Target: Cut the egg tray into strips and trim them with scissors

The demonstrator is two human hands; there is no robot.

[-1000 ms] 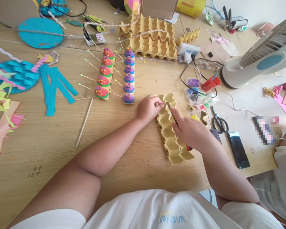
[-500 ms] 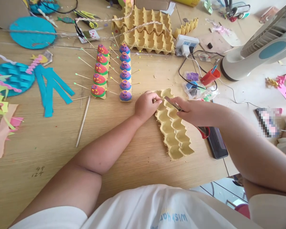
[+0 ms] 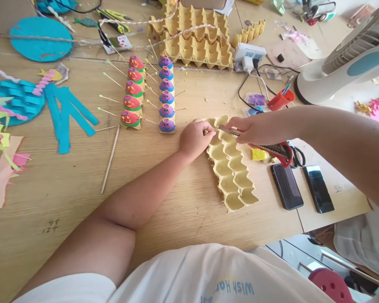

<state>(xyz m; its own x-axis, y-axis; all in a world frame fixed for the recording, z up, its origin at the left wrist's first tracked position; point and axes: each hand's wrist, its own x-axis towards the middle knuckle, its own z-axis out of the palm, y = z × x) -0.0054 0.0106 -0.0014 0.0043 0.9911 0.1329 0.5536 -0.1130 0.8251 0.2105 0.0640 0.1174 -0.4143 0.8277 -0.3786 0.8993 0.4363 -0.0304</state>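
Note:
A two-row strip of yellowish egg carton (image 3: 228, 168) lies on the wooden table in front of me, cups facing up. My left hand (image 3: 195, 138) is closed in a pinch at the strip's far left edge. In my right hand (image 3: 255, 128) is a red utility knife (image 3: 273, 150). Its tip reaches the far end of the strip, close to my left fingertips. Left of the strip stand a row of painted blue-purple egg-carton cups (image 3: 166, 97) and a row of red-green ones (image 3: 133, 89), both with faces and thin yellow- or green-tipped sticks.
Two phones (image 3: 287, 185) and black scissors (image 3: 298, 156) lie to the right. Egg trays (image 3: 198, 42), a power strip (image 3: 250, 52), a red cup (image 3: 281, 100) and a white fan (image 3: 337, 71) stand farther back. A thin stick (image 3: 110, 160) and blue paper strips (image 3: 66, 118) lie left.
My right forearm has swung up and away, turning the knife's rear end to the right and uncovering the phones and scissors. My left hand has stayed nearly still at the carton.

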